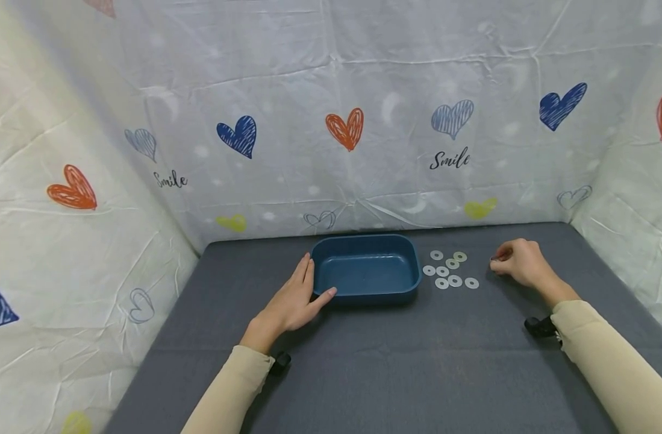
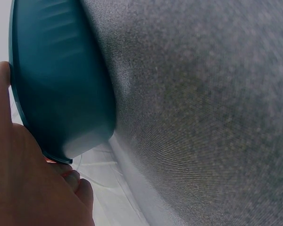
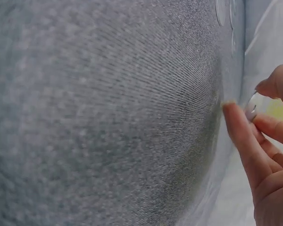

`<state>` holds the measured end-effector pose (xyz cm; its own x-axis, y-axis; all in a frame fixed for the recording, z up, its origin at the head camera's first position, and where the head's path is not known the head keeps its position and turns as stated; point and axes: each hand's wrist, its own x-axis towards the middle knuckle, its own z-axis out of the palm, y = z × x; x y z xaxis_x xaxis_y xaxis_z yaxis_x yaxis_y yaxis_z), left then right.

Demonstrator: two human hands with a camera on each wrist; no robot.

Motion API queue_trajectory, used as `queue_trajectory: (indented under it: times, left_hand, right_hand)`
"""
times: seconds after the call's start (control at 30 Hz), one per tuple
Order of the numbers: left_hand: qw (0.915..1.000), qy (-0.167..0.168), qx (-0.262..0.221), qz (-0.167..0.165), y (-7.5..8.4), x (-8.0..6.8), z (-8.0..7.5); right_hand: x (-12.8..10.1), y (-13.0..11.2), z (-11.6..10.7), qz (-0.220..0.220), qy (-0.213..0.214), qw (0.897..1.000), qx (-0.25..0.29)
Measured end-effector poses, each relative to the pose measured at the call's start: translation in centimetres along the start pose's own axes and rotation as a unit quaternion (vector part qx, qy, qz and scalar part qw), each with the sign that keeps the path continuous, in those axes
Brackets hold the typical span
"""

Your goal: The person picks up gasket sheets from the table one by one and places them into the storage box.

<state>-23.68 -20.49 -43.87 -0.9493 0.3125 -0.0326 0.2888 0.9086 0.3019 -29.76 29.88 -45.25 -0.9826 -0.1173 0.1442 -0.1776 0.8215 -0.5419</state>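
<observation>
Right grip [image 1: 520, 263], nearly closed, pinches a shiny ring [image 3: 251, 113]. Left grip [image 1: 288, 301], thumb spread wide, touches the blue box [image 1: 365, 298]. Flat rings [image 1: 448, 263] lie right of it.

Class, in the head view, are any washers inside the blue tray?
No, the tray shows a bare floor, and the loose washers lie on the table beside it.

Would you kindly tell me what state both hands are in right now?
Left hand: open, fingers resting against the blue container at its left end.
Right hand: closed, pinching a small shiny disc.
</observation>
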Motion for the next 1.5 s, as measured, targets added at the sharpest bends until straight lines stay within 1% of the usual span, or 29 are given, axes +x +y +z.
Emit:
queue_trajectory:
  times: [0.17, 0.43, 0.6, 0.7, 0.83, 1.03, 1.27, 1.5]
  left_hand:
    - [1.0, 0.004, 0.0, 0.002, -0.1, 0.0, -0.1]
    - [1.0, 0.003, 0.0, 0.001, -0.1, -0.1, 0.1]
    - [0.9999, 0.01, 0.004, 0.007, -0.1, 0.0, 0.0]
    - [0.9998, 0.014, 0.008, 0.009, -0.1, 0.0, -0.1]
    - [0.9999, 0.01, 0.009, 0.006, -0.1, -0.1, -0.2]
    - [0.9999, 0.007, 0.009, 0.006, -0.2, -0.1, 0.0]
    - [0.9999, 0.009, 0.011, 0.008, -0.3, 0.2, 0.4]
    - [0.9998, 0.012, 0.009, 0.012, 0.0, -0.2, -0.1]
  right_hand:
    - [-0.3, -0.3, 0.2, -0.012, 0.023, 1.0, 0.003]
    - [-1.2, -1.0, 0.4, -0.056, 0.08, 0.995, 0.025]
    - [-1.6, -1.8, 0.4, -0.08, 0.095, 0.992, 0.037]
    - [-1.7, -2.5, 0.5, -0.089, 0.094, 0.991, 0.045]
    - [-1.8, -3.6, 0.5, -0.103, 0.087, 0.989, 0.059]
    - [-1.3, -5.2, 0.8, -0.125, 0.08, 0.987, 0.069]
    - [-0.7, -6.9, 1.5, -0.141, 0.056, 0.985, 0.079]
    - [-0.2, -8.3, 2.2, -0.157, 0.042, 0.983, 0.089]
